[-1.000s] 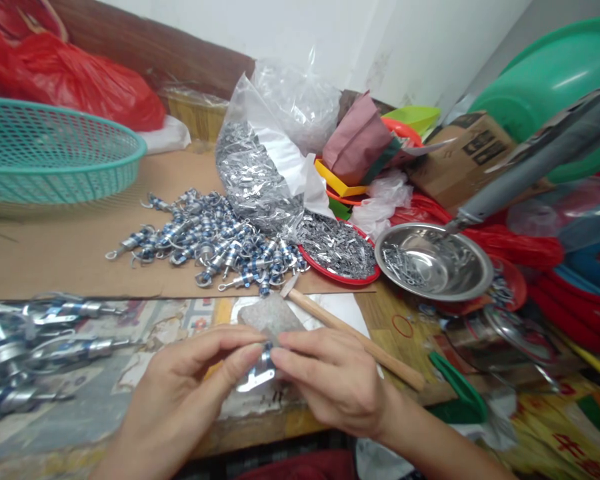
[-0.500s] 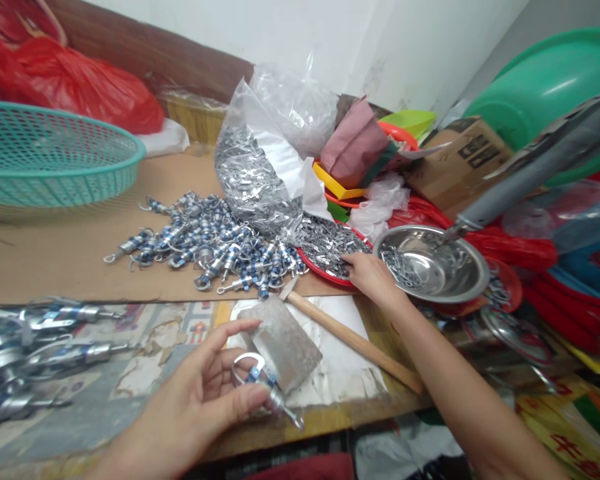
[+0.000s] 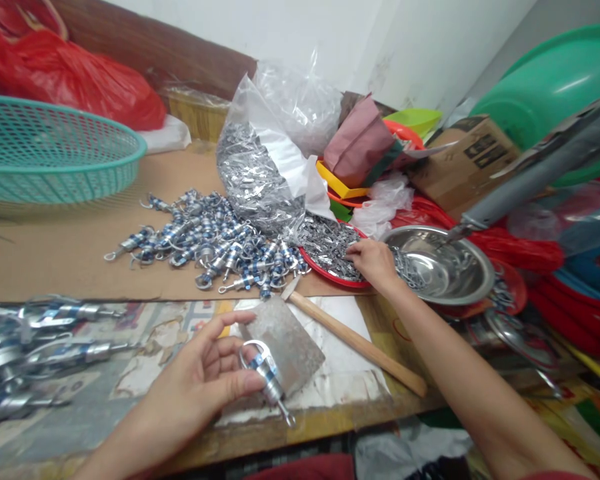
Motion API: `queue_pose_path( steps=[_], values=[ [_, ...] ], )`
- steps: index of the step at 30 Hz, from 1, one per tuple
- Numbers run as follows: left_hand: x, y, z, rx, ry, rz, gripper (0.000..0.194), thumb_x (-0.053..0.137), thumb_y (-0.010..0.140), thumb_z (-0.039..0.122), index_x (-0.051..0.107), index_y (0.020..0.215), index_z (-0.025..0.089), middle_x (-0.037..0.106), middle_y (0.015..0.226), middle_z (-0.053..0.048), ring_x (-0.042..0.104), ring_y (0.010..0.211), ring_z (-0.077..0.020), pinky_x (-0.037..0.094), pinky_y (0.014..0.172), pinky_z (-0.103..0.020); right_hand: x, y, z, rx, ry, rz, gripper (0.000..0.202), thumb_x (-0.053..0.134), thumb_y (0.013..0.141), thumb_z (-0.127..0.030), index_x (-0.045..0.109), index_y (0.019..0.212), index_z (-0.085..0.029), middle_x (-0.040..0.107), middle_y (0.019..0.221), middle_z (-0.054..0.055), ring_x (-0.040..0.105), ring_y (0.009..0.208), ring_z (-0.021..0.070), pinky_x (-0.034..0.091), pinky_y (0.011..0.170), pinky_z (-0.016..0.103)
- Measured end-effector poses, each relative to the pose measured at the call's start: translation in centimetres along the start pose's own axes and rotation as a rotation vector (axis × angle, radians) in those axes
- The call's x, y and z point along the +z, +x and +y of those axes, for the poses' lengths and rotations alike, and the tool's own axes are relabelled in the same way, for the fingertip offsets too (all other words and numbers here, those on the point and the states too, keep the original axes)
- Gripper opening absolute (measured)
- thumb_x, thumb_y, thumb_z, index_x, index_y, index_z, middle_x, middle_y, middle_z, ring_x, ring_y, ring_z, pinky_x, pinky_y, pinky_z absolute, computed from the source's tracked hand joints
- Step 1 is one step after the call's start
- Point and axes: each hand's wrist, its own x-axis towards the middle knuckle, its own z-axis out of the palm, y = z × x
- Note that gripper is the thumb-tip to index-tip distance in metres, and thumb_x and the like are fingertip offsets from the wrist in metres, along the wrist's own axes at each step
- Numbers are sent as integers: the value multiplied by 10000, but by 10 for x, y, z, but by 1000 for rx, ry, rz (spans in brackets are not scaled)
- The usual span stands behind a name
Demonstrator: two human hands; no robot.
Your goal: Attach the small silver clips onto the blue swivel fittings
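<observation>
My left hand (image 3: 205,380) is closed around a silver-and-blue metal hook fitting (image 3: 267,377), thumb against its side. The fitting's curved hook points up, and its eyelet end hangs down to the right, over a grey steel block (image 3: 287,343). My right hand (image 3: 373,263) reaches into a red tray (image 3: 325,275) heaped with small flat metal clips (image 3: 330,243). Its fingertips are pinched together among the clips; whatever they grip is hidden. Between the hands lies a hammer (image 3: 355,337) with a wooden handle, its head beside the block.
Similar fittings form a pile (image 3: 205,247) on cardboard, with more at the left (image 3: 45,360). A clear bag (image 3: 255,177) of clips leans behind the tray. A steel bowl (image 3: 445,267) holding metal pins stands right, under a grey tool arm (image 3: 530,173). A teal basket (image 3: 55,180) sits back left.
My left hand has tilted the fitting slightly, so its eyelet points more steeply down. My right hand has shifted a little among the clips, its fingers drawn closer together.
</observation>
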Motion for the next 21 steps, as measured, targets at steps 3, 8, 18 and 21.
queue_pose_path(
  steps=[3,8,18,21],
  values=[
    [1,0,0,-9,6,19,631,766,636,229,437,1173,258,664,801,26,663,823,-190,499,745,-293,-5,-4,-8,-12,118,74,149,560,848,-196,690,877,-129,692,942,86,631,931,206,463,871,362],
    [2,-1,0,-17,-3,36,638,770,615,225,455,1169,250,668,778,25,664,797,-192,498,744,-304,-24,-54,-60,-204,374,33,171,552,837,-168,697,927,-176,703,884,35,653,807,147,503,738,254],
    [3,-2,1,12,-15,-7,604,750,648,211,431,1160,244,643,766,37,641,798,-180,485,774,-311,-41,-129,-123,-506,765,-220,143,510,855,-105,644,889,-140,680,814,37,611,754,137,458,692,225],
    [2,-2,0,22,-29,-10,598,749,650,204,431,1156,242,636,753,41,632,795,-174,482,787,-313,-39,-131,-127,-479,735,-251,195,431,886,-125,579,1011,-148,675,874,51,618,765,146,455,681,242]
  ],
)
